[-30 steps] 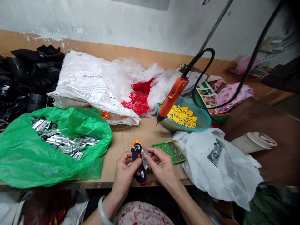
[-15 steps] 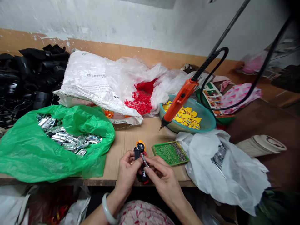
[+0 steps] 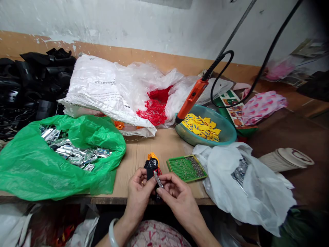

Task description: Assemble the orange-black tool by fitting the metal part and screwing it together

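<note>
Nearest to us, our left hand [image 3: 138, 195] curls around a small black-and-red plastic part [image 3: 151, 168] with an orange top, its fingers closed firmly against it. The lower end of the part is hidden behind our fingers, so we cannot make out its full shape. Our right hand [image 3: 178, 202] comes in from five o'clock, and its thumb and forefinger appear to pinch a narrow silver metal clip [image 3: 158, 179] against the part. Exactly how the clip meets the part is hard to see. A pale, smooth bangle [image 3: 112, 233] circles our left wrist, which is cut off at the lower edge.

Both hands rest just above the edge of a rough wooden board [image 3: 154, 144]. At two o'clock from our hands, a green perforated tray [image 3: 186, 168] holds small metal bits. Beside it, at three o'clock, lies a crumpled white plastic bag [image 3: 246, 185] with silver pieces showing through. At nine o'clock, a glossy green plastic bag [image 3: 31, 171] spills shiny silver clips [image 3: 74, 153].

Further out, at one o'clock, a teal basin [image 3: 228, 132] holds flat yellow plastic pieces [image 3: 202, 127], and an orange electric screwdriver [image 3: 191, 99] hangs over its rim on a black cable [image 3: 222, 61]. At twelve o'clock, red plastic sprues [image 3: 154, 109] lie against a white woven sack [image 3: 102, 92].
</note>
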A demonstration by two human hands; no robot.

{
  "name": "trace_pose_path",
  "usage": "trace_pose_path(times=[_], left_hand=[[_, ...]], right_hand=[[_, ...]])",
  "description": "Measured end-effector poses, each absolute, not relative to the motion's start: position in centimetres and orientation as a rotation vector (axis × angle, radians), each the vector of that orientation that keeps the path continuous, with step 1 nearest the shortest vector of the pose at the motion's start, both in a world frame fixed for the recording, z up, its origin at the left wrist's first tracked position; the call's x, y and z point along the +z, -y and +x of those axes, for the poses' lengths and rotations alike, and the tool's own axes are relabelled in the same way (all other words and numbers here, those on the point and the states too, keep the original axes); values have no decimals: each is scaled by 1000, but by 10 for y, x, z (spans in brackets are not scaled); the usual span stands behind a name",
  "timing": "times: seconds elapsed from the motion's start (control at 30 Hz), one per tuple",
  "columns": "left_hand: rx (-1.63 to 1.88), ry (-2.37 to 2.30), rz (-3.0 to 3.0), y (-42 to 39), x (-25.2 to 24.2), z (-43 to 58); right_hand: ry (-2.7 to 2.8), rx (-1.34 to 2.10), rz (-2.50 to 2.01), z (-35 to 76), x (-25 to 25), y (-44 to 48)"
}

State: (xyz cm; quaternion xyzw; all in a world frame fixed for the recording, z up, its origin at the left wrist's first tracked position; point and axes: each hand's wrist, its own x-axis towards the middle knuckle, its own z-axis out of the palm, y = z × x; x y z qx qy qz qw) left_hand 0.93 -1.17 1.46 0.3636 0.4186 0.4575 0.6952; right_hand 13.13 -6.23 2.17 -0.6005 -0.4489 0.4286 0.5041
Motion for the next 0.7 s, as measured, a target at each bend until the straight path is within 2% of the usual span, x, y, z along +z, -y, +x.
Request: trace_pose_path(times=[0.3,0.6,0.7], left_hand=[[1022,-958,776,11,17,2],[1056,-974,861,16,24,-7],[1084,-1008,885,17,30,-10]], right_hand=[[1357,758,-1469,127,25,65],[1376,948,-1445,123,41,59],[1430,918,-1445,121,46,58]])
